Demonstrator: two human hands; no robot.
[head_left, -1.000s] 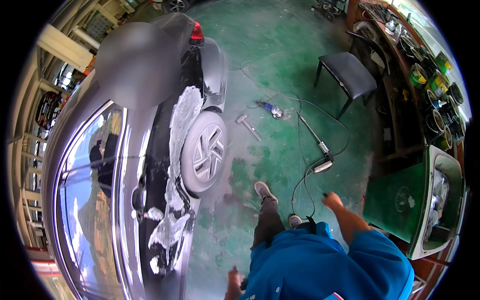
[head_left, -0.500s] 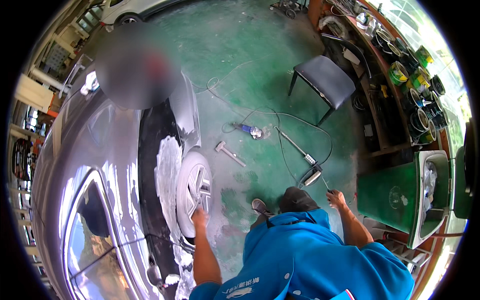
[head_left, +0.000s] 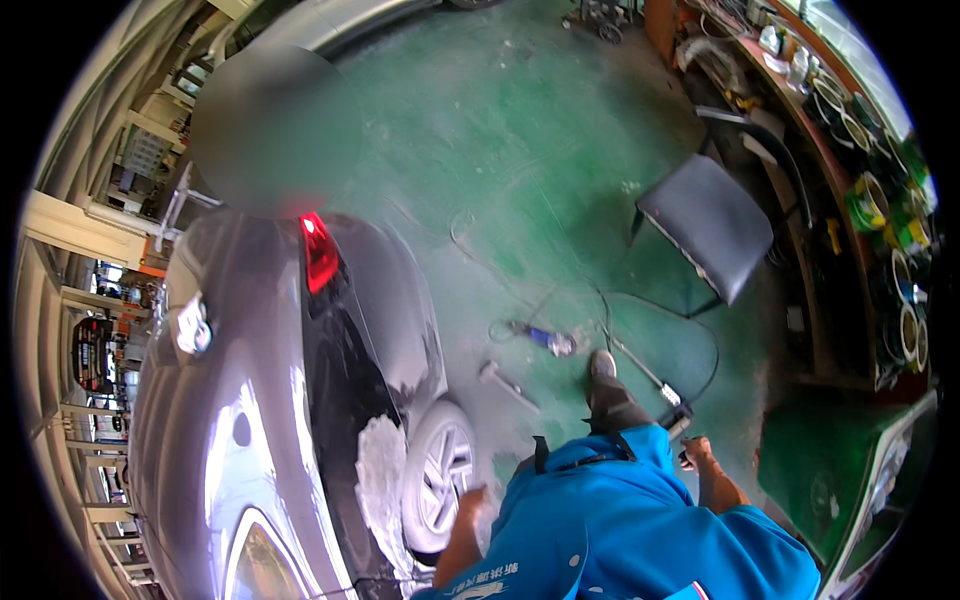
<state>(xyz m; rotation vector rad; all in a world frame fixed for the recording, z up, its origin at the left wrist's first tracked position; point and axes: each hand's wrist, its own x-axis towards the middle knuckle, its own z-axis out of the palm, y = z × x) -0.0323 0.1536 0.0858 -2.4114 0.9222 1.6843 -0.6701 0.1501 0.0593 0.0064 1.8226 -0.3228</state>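
My right hand is closed and hangs above the floor, near the handle end of a long dent-puller-like rod tool. Its fingers curl round a slim tool, mostly hidden now; the earlier frame shows a thin metal rod standing out of that fist. Motion smears my left hand, low beside the car's rear wheel; its fingers cannot be made out. On the dark-stripped panel of the grey car, a rough pale filler patch lies around the wheel arch.
A hammer and a blue angle grinder lie on the green floor, with loose cables around. A black chair stands at right, before a shelf of paint cans. A green bin is close by my right arm.
I have stepped forward, one foot now out ahead near the grinder. My view has turned, bringing the car's red tail light into sight. The right hand's rod no longer stands out clearly.
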